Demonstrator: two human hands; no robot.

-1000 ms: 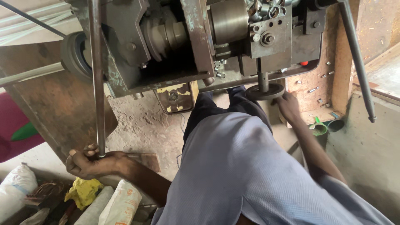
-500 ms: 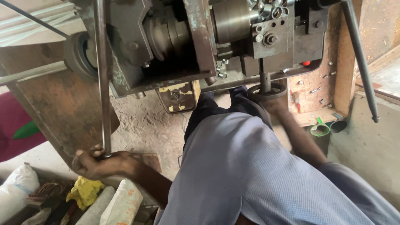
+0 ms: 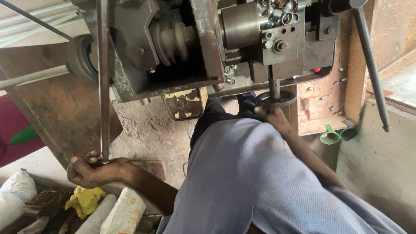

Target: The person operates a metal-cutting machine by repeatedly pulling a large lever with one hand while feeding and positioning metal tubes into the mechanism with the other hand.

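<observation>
At the lower left of the frame a white sack [image 3: 16, 196] lies on the ground, and just right of it a crumpled yellow cloth [image 3: 85, 199] sits beside two pale rolled bags [image 3: 125, 213]. Above the cloth, the left hand [image 3: 93, 171] is closed around the bottom end of a long metal rod [image 3: 103, 82], fingers curled about it, so the grip is tight on the rod. The rod rises almost straight up from the hand to the top edge of the frame, passing in front of the grey machine [image 3: 173, 47] that fills the upper middle. A rusty brown metal panel [image 3: 47, 117] stands behind the rod at the left, and a thinner bar [image 3: 30, 19] slants across the upper left corner.

In the machine's open body a stepped pulley [image 3: 173, 41] shows, and to its right a smooth steel cylinder [image 3: 240, 26]. Small metal rings [image 3: 277, 11] are heaped on top of the machine near the upper middle. Below the machine a yellow and black box [image 3: 184, 104] sits on the dirt floor.

Right of centre, a small round handwheel [image 3: 277, 99] hangs on a short shaft under the machine. The right hand [image 3: 266, 115] is at the wheel's lower edge, touching it; whether the fingers are closed on it I cannot tell. The person's light blue shirt [image 3: 242, 182] fills the lower middle.

Further right, a wooden tray [image 3: 325, 99] holds scattered small parts, and a long dark lever [image 3: 370, 69] slants down the right side.
</observation>
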